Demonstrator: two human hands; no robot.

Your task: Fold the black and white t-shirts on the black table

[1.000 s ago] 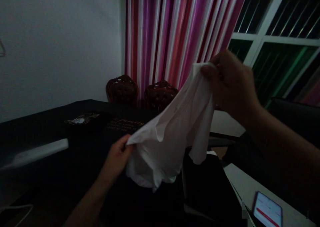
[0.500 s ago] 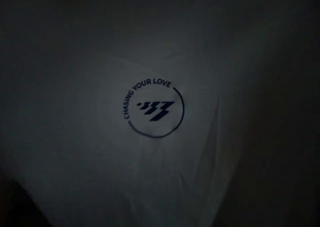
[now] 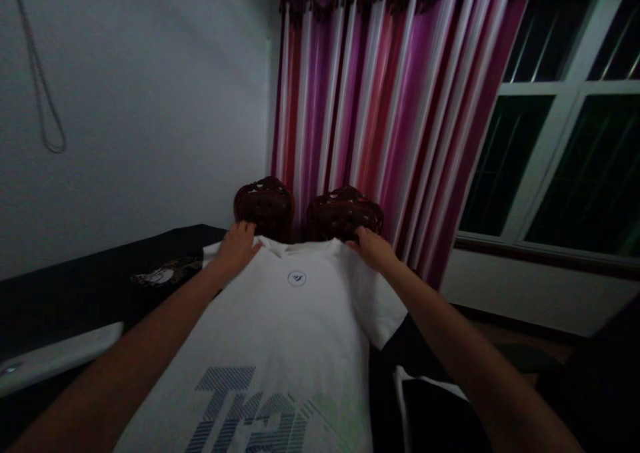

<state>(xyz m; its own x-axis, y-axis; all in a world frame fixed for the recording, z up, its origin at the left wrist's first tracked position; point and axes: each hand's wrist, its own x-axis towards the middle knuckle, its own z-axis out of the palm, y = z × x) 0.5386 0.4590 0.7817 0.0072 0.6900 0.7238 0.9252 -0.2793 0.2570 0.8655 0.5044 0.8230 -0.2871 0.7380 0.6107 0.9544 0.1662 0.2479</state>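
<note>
A white T-shirt (image 3: 300, 326) stretches away from me over a dark surface, with its collar at the far end. It bears a small round logo near the neck and large striped lettering lower down. My left hand (image 3: 239, 243) grips the shirt at the left shoulder, its thumb toward the collar. At the opposite shoulder, my right hand (image 3: 373, 248) holds the cloth with its fingers closed. The right sleeve hangs out beneath my right forearm. The shirt's lower end runs out of view at the bottom.
Two carved dark chairs (image 3: 345, 213) stand beyond the black table (image 3: 65, 266), before a striped curtain (image 3: 375, 106). On the left lie a long white object (image 3: 65, 356) and a patterned item (image 3: 167, 273). A black item with white edging (image 3: 440, 413) lies at right.
Half a second ago the shirt's white cloth and round logo filled the dark view close up. Now the shirt lies lower and farther off, and both hands and the room show.
</note>
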